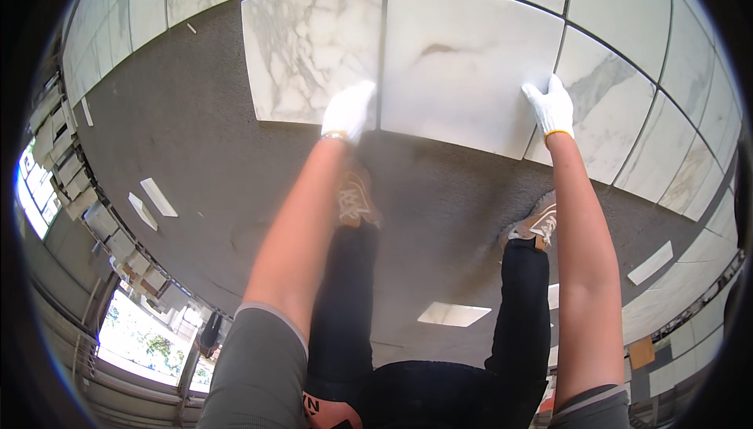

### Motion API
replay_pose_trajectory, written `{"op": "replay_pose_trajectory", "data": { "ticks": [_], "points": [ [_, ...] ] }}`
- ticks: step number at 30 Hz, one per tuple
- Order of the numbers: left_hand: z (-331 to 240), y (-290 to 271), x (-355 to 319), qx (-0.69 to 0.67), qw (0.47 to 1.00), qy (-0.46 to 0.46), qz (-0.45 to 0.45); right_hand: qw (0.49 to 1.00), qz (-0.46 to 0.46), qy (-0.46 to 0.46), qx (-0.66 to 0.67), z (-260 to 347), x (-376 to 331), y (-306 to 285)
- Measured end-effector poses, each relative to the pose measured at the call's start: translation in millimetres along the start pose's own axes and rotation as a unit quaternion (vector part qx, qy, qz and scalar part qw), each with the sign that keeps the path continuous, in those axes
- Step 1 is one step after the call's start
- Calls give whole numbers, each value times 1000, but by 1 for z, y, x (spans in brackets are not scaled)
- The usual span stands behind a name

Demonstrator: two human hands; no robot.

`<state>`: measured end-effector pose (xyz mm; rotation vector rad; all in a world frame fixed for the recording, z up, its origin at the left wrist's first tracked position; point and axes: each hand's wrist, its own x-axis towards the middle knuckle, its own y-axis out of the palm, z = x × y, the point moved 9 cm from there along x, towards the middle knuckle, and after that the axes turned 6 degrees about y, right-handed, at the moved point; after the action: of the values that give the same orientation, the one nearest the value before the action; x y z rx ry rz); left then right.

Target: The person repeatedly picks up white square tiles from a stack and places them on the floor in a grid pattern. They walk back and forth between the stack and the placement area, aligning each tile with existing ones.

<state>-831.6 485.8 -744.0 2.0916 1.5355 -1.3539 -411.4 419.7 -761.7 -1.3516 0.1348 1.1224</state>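
A grey mortar bed [196, 139] covers the middle of the floor, and white marble tiles already laid ring it above and to the right. On the bed's upper edge lies the big tile [463, 60] the person handles, flat, its near edge facing the person and its left edge touching a neighbour tile [306, 52] of the same kind. Right of the big tile sits another laid tile [620, 107], close beside it. The person bends over the big tile with both arms stretched out and legs in black trousers below. Two brown shoes [357, 198] stand on the bed just short of the big tile's near edge. The left hand [349, 110], in a white glove, rests with fingers bent on the big tile's near left corner, over the joint with the neighbour. The right hand [551, 106], also gloved, lies spread, fingers open, on the big tile's near right corner. Small white tile strips [158, 197] lie on the bed well left of the big tile.
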Motion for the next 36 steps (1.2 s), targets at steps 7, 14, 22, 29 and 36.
{"op": "replay_pose_trajectory", "data": {
  "ticks": [7, 14, 22, 29, 36],
  "points": [
    [-9, 40, -14, 342, 927, 141, 61, 990, 13, -37, -139, 13, 0, -10],
    [-12, 43, -21, 255, 966, 30, -43, 989, 32, 2, 142, -23, -25, -47],
    [3, 32, -10, 185, 980, 48, -45, 960, 128, 66, 240, -77, -45, 6],
    [26, 32, 3, 124, 992, 12, -31, 988, 49, 3, 149, -61, -55, 17],
    [35, 33, 4, 60, 997, 19, -49, 974, 59, 86, 200, -74, -46, 38]
  ]
}}
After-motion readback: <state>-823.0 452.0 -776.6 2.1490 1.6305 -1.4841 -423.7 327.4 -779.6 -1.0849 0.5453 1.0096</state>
